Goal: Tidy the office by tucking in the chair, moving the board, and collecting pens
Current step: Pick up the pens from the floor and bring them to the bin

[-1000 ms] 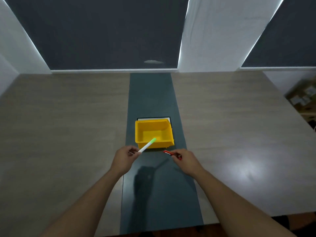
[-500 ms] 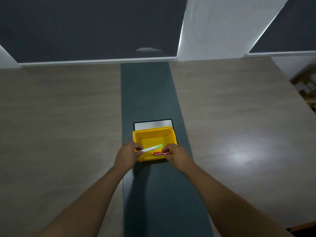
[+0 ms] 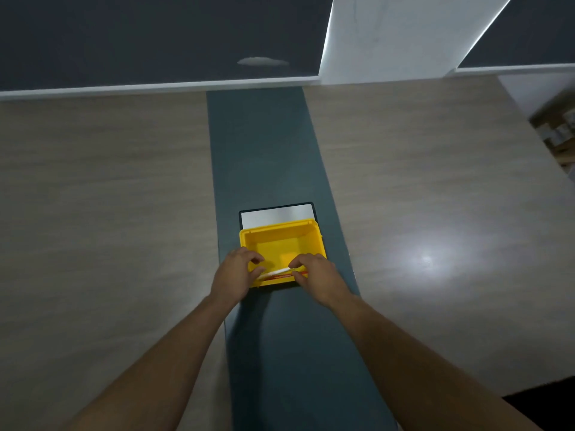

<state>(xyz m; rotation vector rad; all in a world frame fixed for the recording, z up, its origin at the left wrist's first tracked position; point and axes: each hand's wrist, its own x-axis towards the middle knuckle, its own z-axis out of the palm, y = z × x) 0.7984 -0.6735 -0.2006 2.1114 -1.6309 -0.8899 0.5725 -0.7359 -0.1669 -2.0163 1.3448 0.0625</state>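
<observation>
got both hands down at the near edge of the yellow bin [image 3: 281,241], left hand [image 3: 236,272] pinching the white pen [image 3: 277,272] and right hand [image 3: 317,273] on the red pen [image 3: 284,277], held low so the 2 drop flat inside.

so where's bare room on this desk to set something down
Free: the wood desktop left of the dark centre strip, and right of it. The strip behind the white board is bare too. Crowded: the yellow plastic bin, where both hands hold pens.
</observation>
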